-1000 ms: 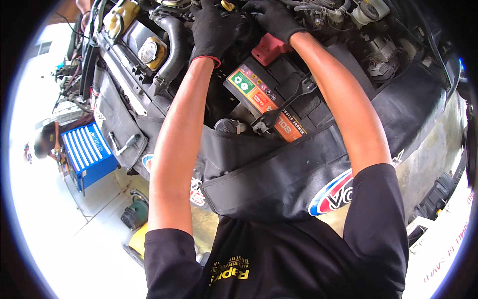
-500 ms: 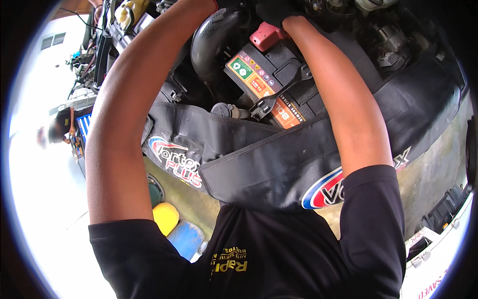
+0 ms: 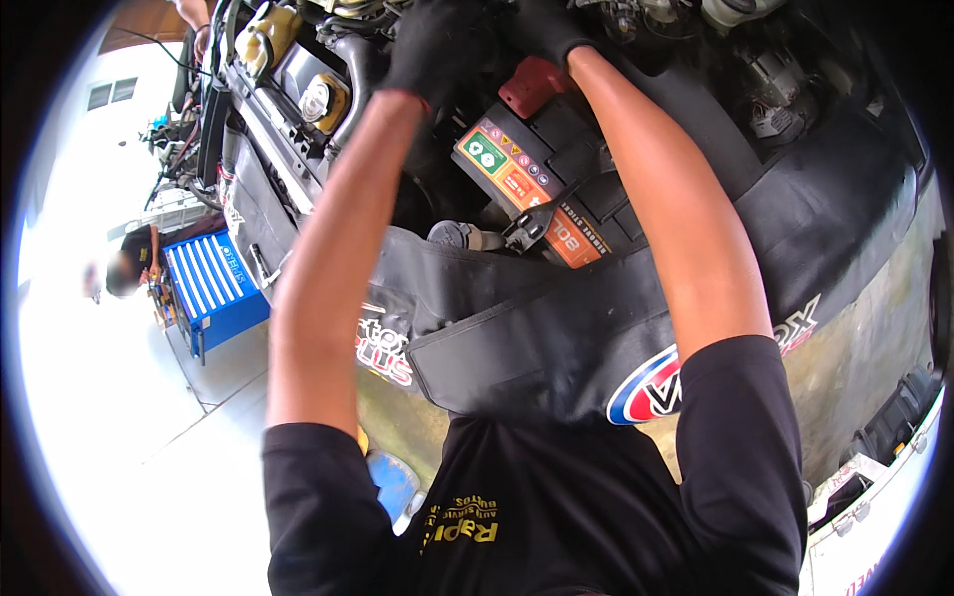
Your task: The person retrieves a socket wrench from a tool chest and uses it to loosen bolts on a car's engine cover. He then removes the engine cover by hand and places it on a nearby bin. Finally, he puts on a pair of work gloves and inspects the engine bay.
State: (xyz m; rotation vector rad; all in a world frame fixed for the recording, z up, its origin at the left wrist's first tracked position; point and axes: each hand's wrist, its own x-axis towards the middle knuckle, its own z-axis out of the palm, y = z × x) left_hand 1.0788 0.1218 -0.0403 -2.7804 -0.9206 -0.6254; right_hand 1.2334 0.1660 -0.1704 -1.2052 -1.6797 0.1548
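Observation:
Both of my hands wear black gloves and are deep in a vehicle's engine bay at the top of the view. My left hand (image 3: 437,48) is over dark parts left of the battery's red terminal cover (image 3: 534,85); its fingers blend into the dark. Just behind that cover is my right hand (image 3: 545,35), with its fingers hidden too. Whether either hand holds something cannot be made out. Below them sits the car battery (image 3: 537,179), with a coloured label and a black hold-down bracket (image 3: 532,226) across it. A round-capped reservoir (image 3: 457,235) stands beside the battery.
Black fender covers (image 3: 517,328) drape the vehicle's near edge. To the left are a yellowish reservoir (image 3: 266,38), a yellow cap (image 3: 323,102) and a blue tool cabinet (image 3: 211,283). A person (image 3: 134,260) is beside the cabinet. Another person's arm (image 3: 196,22) shows at top left.
My left arm has swung right and drawn back, bringing the gloved hand into view. The thick curved black hose beside the battery no longer shows there. My right hand has barely moved.

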